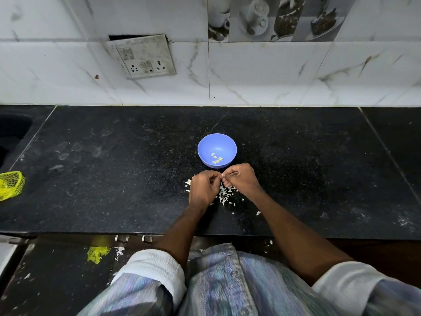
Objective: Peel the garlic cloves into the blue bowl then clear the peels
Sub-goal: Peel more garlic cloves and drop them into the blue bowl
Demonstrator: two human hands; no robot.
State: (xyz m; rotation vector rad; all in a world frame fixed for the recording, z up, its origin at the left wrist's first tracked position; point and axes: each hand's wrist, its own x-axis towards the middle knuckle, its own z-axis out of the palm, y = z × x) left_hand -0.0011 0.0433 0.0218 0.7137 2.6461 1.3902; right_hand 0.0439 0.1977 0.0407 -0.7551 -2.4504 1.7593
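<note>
A blue bowl point(217, 150) stands on the black counter point(114, 167) with several peeled garlic cloves point(217, 158) lying in its bottom. Just in front of the bowl, my left hand point(202, 189) and my right hand point(241, 180) meet fingertip to fingertip, both pinched on one small garlic clove point(221, 176) that is mostly hidden by the fingers. Under and between the hands lies a scatter of white garlic peels point(224, 195). Whether more unpeeled cloves lie under my hands cannot be seen.
A yellow net bag point(11, 184) lies at the counter's left edge, next to a dark sink point(11, 131). The tiled wall with a switchboard point(143, 57) rises behind the counter. Peel bits and a yellow scrap point(98, 253) lie on the floor below the counter's front edge.
</note>
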